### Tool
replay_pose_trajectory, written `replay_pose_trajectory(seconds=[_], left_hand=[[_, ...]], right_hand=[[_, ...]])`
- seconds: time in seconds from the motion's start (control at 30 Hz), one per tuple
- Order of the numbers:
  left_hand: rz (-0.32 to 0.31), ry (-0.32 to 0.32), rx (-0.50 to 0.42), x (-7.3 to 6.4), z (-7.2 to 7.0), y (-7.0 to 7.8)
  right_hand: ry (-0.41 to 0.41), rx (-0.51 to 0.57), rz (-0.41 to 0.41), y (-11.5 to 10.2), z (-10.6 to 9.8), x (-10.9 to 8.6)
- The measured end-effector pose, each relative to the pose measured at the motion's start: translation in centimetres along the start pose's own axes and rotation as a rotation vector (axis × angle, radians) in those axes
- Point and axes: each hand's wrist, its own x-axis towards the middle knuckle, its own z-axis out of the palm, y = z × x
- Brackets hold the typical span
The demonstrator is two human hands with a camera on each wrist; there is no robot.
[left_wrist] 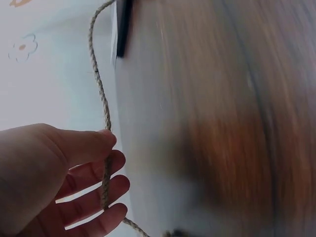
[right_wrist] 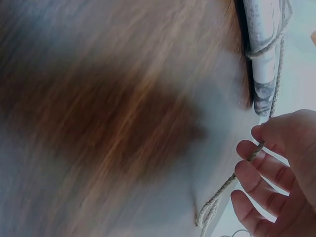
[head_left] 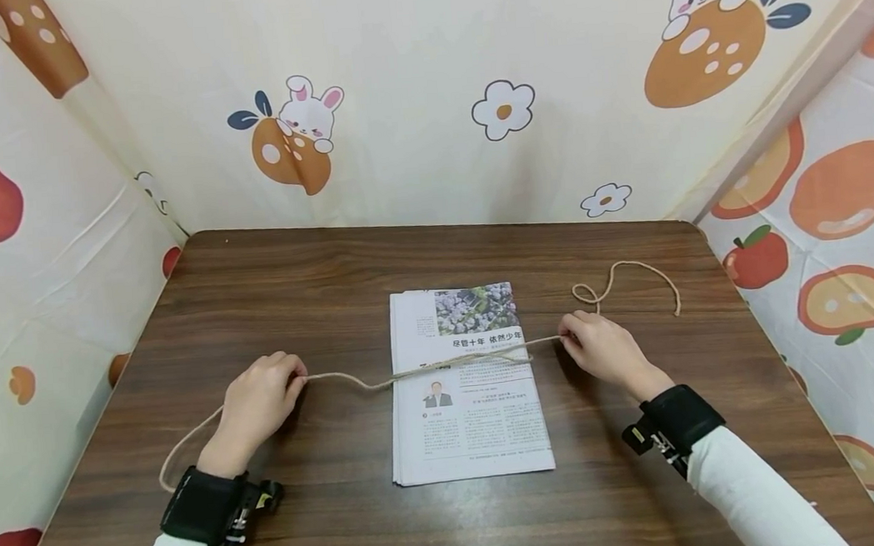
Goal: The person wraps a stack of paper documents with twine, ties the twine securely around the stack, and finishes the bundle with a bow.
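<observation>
Now, from the left: a loose tail of the string (head_left: 192,442) curves back toward the near-left edge of the surface (head_left: 272,275), and my left hand (head_left: 259,401) pinches that string between thumb and curled fingers, so this grip is closed on it. The left wrist view shows the cord running under my thumb and across the fingers (left_wrist: 94,197).

From there the string crosses slightly slack to the stack of newspapers (head_left: 469,421) lying in the middle of the surface, a little toward the near edge. It passes over the upper half of the top page and looks wrapped around the stack, with two strands meeting near the right edge of the paper.

On the right, my right hand (head_left: 599,351) holds the other end just beside the stack; that grip is closed on the string too, fingers (right_wrist: 261,170) curled around it in the right wrist view. Beyond it the spare length loops toward the far-right corner.

To do this well, I judge I should pull both ends evenly and level, keeping them low to the surface so the stack does not skew or slide, and take up the sag on the left until the cord sits square across the paper.
</observation>
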Motion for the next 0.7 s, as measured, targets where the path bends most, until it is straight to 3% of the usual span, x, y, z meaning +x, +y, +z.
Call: replay_pose_trajectory(seconds=[0.17, 0.3, 0.47, 0.6, 0.7], left_hand=[[-0.049, 0.007, 0.01, -0.2, -0.1, -1.2], [-0.057, -0.009, 0.003, -0.1, 0.0, -1.1], [-0.042, -0.035, 0.002, 0.2, -0.2, 0.2], [-0.026, -0.048, 0.041, 0.5, -1.3, 1.7], [0.023, -0.031, 0.091, 0.5, -2.2, 2.8]], right_hand=[[0.015, 0.007, -0.003, 0.4, 0.3, -0.1], [0.022, 0.013, -0.02, 0.2, 0.5, -0.1], [0.007, 0.005, -0.035, -0.4, 0.4, -0.2], [0.015, -0.007, -0.055, -0.9, 0.0, -0.1], [0.024, -0.006, -0.077, -1.4, -0.2, 0.0]])
